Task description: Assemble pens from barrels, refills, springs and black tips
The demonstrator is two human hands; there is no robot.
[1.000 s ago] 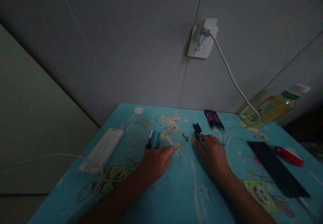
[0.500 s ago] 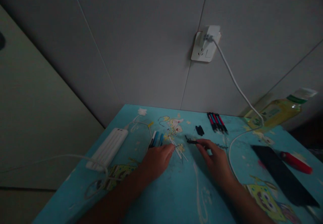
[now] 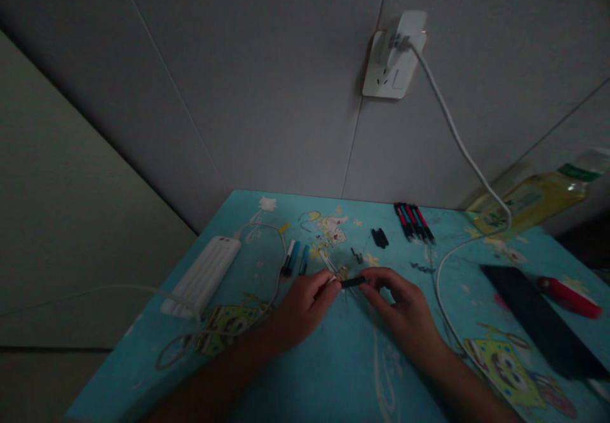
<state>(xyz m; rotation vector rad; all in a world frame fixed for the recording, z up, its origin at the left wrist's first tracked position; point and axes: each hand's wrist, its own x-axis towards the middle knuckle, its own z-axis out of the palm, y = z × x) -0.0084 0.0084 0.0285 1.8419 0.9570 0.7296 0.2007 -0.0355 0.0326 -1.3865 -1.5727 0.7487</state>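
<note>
The black tube (image 3: 352,282) sits between your fingertips: your right hand (image 3: 403,299) pinches one end, while your left hand (image 3: 305,302), fingers narrowed at the other, seems to grip a thin pale piece. It looks unfinished. Beyond your fingers, white sticks (image 3: 326,260), blue barrels (image 3: 294,259), dark parts (image 3: 356,256) and black pieces (image 3: 380,238) lie loose; past your right fingers, a row of pens (image 3: 413,223) looks complete.

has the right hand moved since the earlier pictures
Yes: judged against the row of red, blue and black pens, the right hand has moved left and toward the camera.
</note>
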